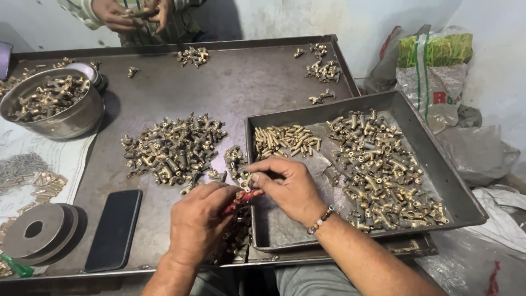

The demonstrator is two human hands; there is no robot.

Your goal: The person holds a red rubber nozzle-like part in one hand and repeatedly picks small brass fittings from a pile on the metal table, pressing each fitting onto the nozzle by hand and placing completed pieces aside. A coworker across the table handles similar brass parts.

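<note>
My left hand (197,225) is closed around a small red-handled tool (241,198) near the front edge of the metal table. My right hand (287,186) pinches a small brass fitting (245,180) against the tool's tip, above the near left corner of the grey metal tray (438,164). A pile of brass fittings (172,149) lies just beyond my hands on the table. Inside the tray sit a small heap of short brass pins (285,140) and a large heap of fittings (378,167).
A black phone (114,229) lies at front left beside stacked metal discs (38,230). A steel bowl of fittings (52,104) stands at far left. Another person's hands (131,13) work at the table's far edge. Sacks (433,71) crowd the right.
</note>
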